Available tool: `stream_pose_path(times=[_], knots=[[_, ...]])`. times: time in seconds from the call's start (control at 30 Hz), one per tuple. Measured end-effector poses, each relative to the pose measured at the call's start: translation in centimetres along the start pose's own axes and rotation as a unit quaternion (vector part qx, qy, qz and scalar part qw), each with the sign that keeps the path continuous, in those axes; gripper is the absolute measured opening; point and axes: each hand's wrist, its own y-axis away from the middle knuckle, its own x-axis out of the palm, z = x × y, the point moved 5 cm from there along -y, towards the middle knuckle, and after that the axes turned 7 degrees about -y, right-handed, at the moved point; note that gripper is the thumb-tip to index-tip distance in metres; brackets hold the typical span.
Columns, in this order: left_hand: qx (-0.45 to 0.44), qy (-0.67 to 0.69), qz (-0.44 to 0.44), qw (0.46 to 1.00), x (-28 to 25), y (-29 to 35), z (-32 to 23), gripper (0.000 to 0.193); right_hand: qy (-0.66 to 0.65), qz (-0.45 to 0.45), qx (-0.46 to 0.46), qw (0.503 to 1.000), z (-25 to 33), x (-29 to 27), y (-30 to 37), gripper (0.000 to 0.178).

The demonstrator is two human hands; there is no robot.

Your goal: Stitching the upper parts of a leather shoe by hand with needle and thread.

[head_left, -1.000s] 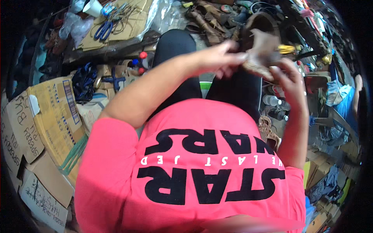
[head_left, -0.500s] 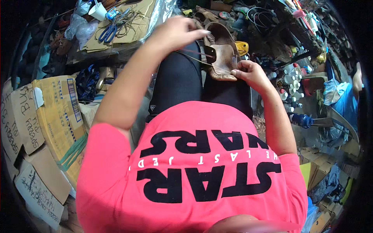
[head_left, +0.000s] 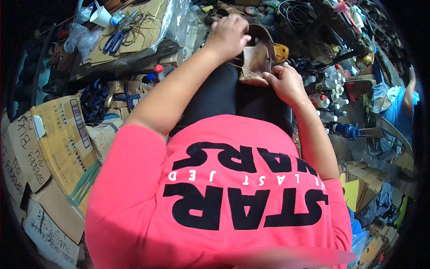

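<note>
Pinching brown leather shoe [head_left: 261, 58] at near right edge with right hand [head_left: 285, 82] | running lengthwise roughly fore-and-aft | partly hidden, far left, by half-curled left hand [head_left: 229, 38], hold unclear

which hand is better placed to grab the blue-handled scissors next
Probably the left hand: it is nearer the blue-handled scissors, on that side; the right hand is farther off, at the shoe.

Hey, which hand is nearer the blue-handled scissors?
Left. The left hand is to the right of the scissors, by the upper left of the brown shoe; the right hand is farther right and lower, at the shoe's lower right.
</note>
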Motion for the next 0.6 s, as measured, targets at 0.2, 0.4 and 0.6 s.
stream_pose_path(times=[0.2,0.4,0.6], knots=[[0.161,-0.033,0.071,0.984,-3.9,7.6,-2.6,0.018,-0.104,0.018,0.047,0.993,-2.7,-1.5,0.7,0.035],[-0.041,0.284,0.109,0.952,-10.5,7.7,2.0,0.014,-0.169,-0.016,0.079,0.982,-6.3,-2.4,2.7,0.036],[-0.041,0.672,0.085,0.734,-23.4,6.7,3.7,0.032,-0.350,-0.024,0.124,0.928,-10.7,-3.3,6.7,0.030]])
